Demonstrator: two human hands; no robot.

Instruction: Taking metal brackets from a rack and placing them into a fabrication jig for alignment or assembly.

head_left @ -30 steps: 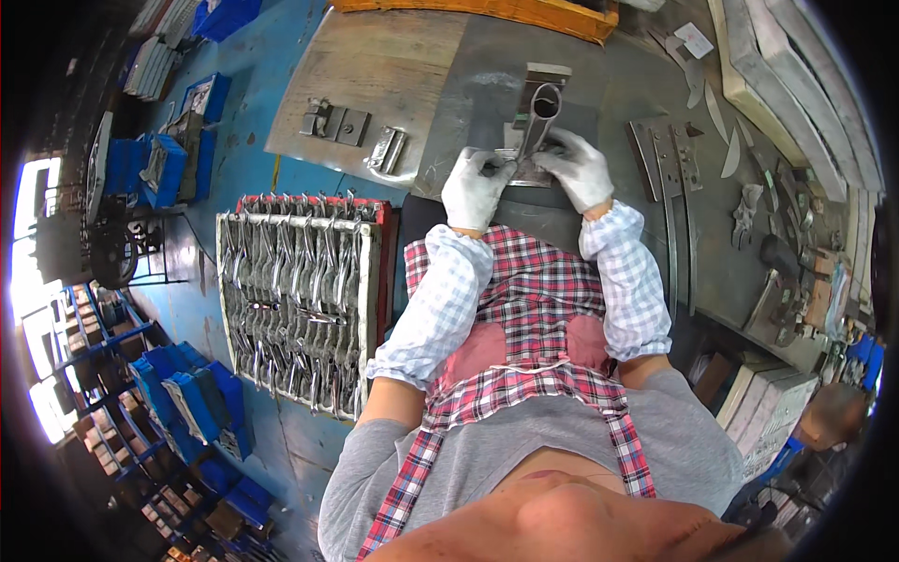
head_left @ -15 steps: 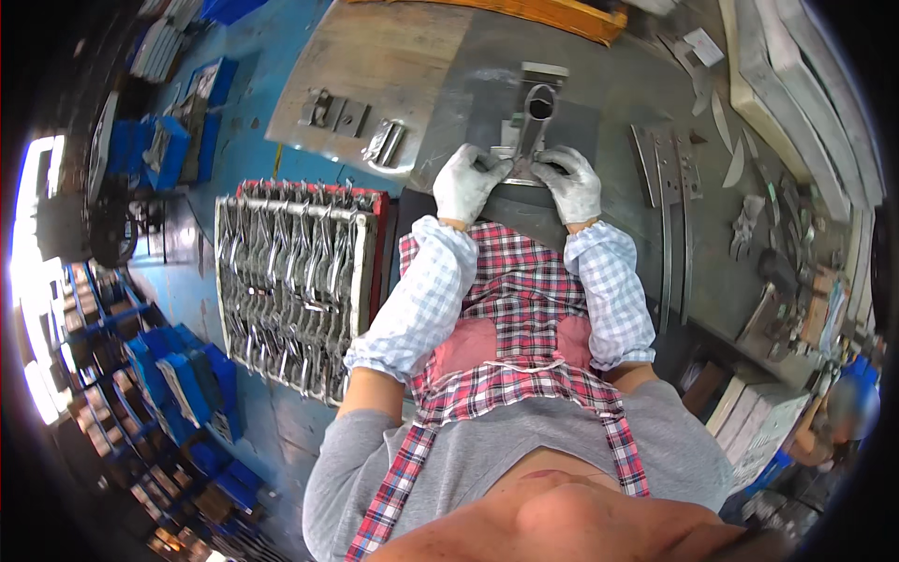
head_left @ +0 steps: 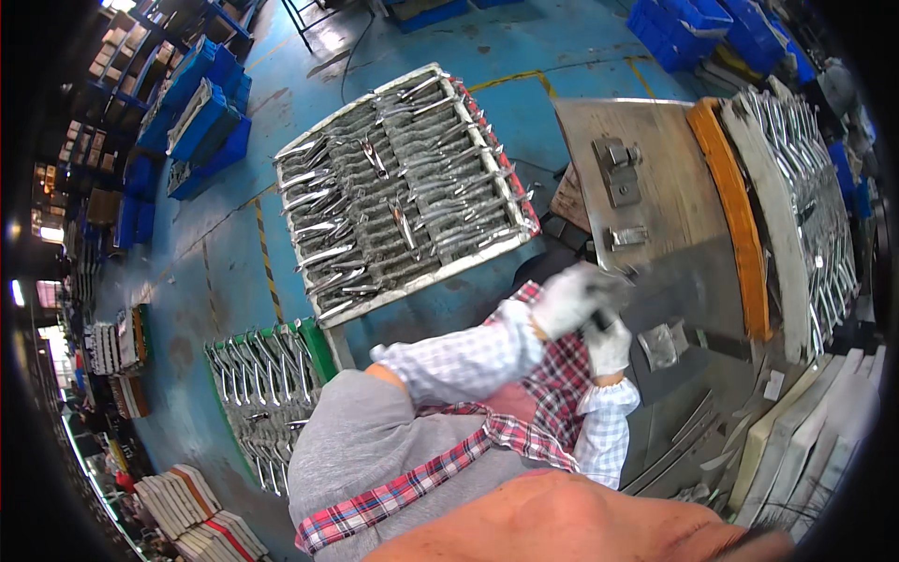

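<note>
Both cloth-gloved: left hand [head_left: 567,302], right hand [head_left: 610,349] gripping blurred dark piece [head_left: 613,289], perhaps metal

A blue floor [head_left: 178,309], worn and scuffed, runs through the left and upper part of the view, crossed by yellow-and-black striped tape [head_left: 268,253]. Shelving [head_left: 122,47] loaded with boxes stands at the upper left, with blue crates [head_left: 183,89] near it; more blue bins [head_left: 679,28] sit at the upper right. Lower left, a green-sided tray [head_left: 321,348] holds rows of shiny metal pieces, and pale stacked slabs [head_left: 206,510] lie below it. An orange strip [head_left: 733,220] borders the brown board [head_left: 670,155] on the bench [head_left: 716,281], where a metal bracket [head_left: 618,173] rests.
</note>
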